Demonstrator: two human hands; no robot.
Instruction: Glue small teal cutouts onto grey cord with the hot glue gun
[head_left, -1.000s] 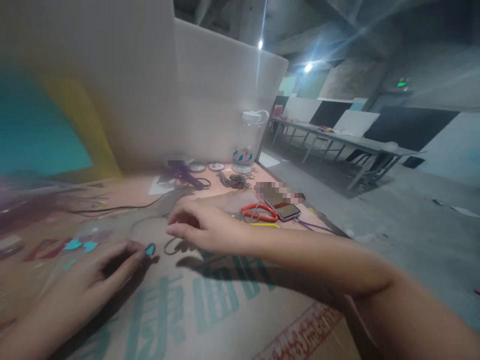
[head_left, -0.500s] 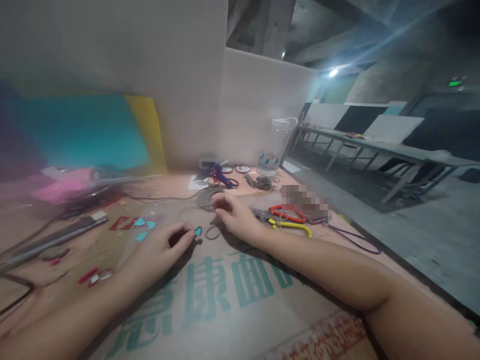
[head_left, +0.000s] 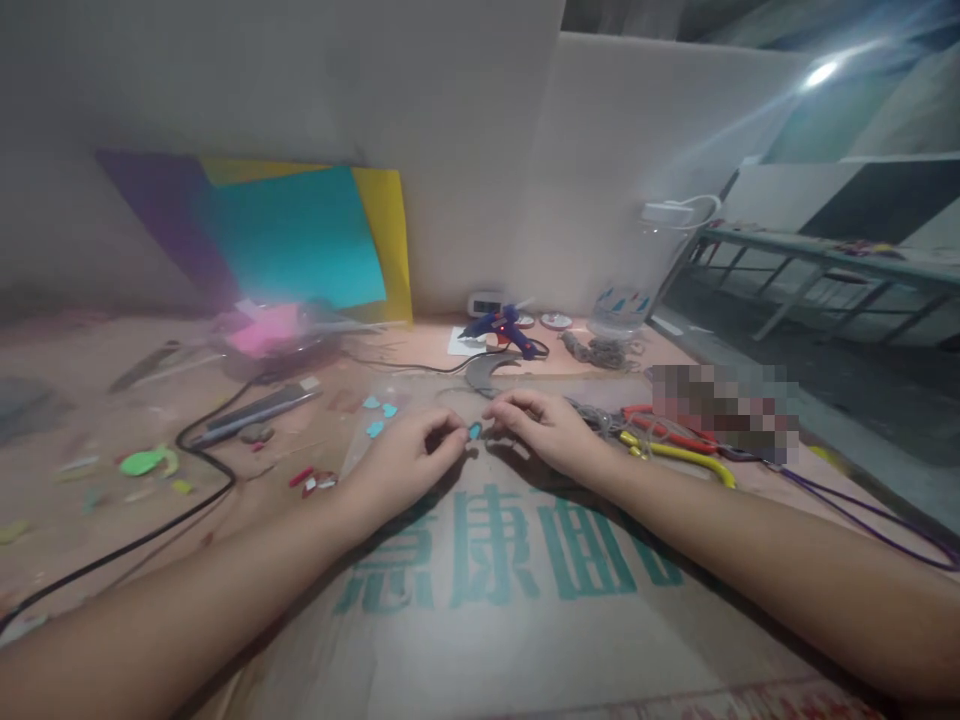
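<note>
My left hand (head_left: 416, 450) is closed in a pinch, its thumb and forefinger at a small blue piece (head_left: 475, 431) with a dark thin cord (head_left: 489, 438) by it. From the other side, my right hand (head_left: 544, 428) meets it with bent fingers, which seem to pinch the cord; blur hides the exact grip. Both hands rest low over the printed sheet (head_left: 450, 650). Behind my left hand lie several blue cut-outs (head_left: 382, 411). A grey crescent shape (head_left: 484, 377) lies just beyond my fingertips.
A blue glue gun (head_left: 504, 328) stands at the back, near a grey yarn bundle (head_left: 600, 350) and a clear jug (head_left: 622, 270). Red-handled pliers (head_left: 675, 432) and a yellow-handled tool (head_left: 686, 458) lie beside my right forearm. A black cable (head_left: 214, 495) curves across the left side.
My hands have come together around the small blue piece; they were apart before, with a cord loop between them. The view has swung left.
</note>
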